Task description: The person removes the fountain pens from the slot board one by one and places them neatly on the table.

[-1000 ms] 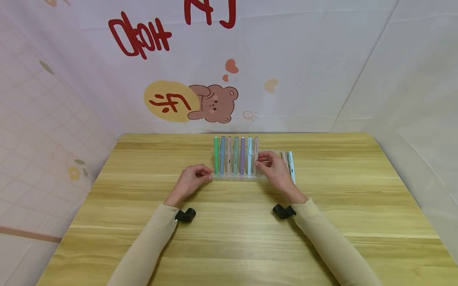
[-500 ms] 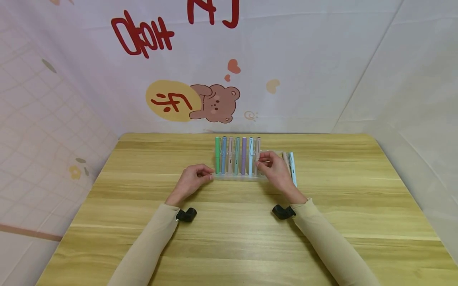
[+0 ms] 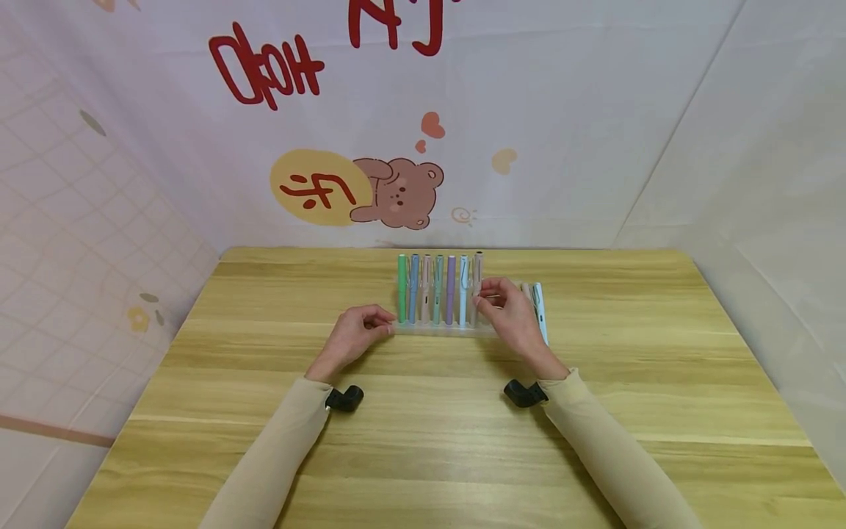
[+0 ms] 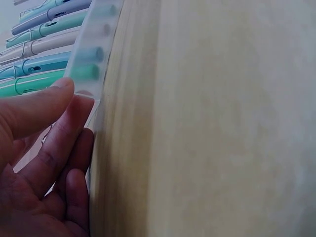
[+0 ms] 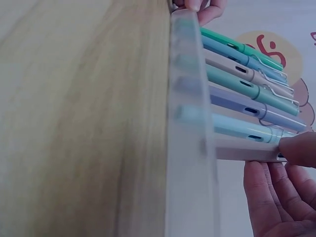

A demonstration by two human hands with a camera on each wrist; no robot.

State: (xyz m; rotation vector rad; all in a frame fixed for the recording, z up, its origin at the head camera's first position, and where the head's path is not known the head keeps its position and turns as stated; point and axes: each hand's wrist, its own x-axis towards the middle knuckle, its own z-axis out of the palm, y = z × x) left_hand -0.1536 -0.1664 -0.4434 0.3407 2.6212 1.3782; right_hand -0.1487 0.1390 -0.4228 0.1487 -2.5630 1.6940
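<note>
A clear pen holder (image 3: 444, 331) stands near the back of the table with a row of capped pens upright in it. My left hand (image 3: 353, 332) pinches its left end between thumb and fingers, beside the green pen (image 3: 402, 288). At the row's right end, my right hand (image 3: 510, 314) pinches a taupe pen (image 3: 479, 270). That pen's top stands slightly above its neighbours. In the right wrist view, the taupe pen (image 5: 242, 149) reaches less deep into the holder's base than the light blue pen (image 5: 234, 125) beside it.
Right of my right hand, another light blue pen (image 3: 539, 308) and a taupe pen (image 3: 526, 291) lean side by side, partly hidden by the hand. The wooden table (image 3: 423, 441) meets a printed cloth backdrop (image 3: 562, 110) behind the holder.
The taupe pen in my right hand has risen slightly against the other pens. My left hand keeps its hold on the holder's end. The head view has shifted a little.
</note>
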